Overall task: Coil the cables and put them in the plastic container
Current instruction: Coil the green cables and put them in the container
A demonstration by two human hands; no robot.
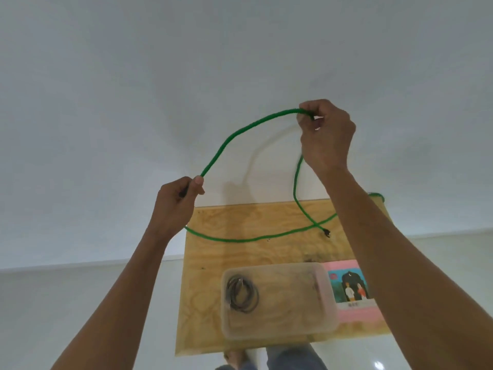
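Your hands raise a green cable in an arc above the bench.
Left hand and right hand each pinch it with curled fingers; its tail trails across the bench. A dark coiled cable lies inside the plastic container.

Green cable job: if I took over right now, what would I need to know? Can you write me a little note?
Left hand grips one stretch of the green cable, with a dark end showing in the fist. Right hand pinches it higher up, so one big loop arches between the hands.
The remainder of the green cable trails across the wooden table, its black plug resting there.
Done: a dark cable already lies coiled inside the plastic container on the table.
Left: finish coiling the green cable and put it in the container too.
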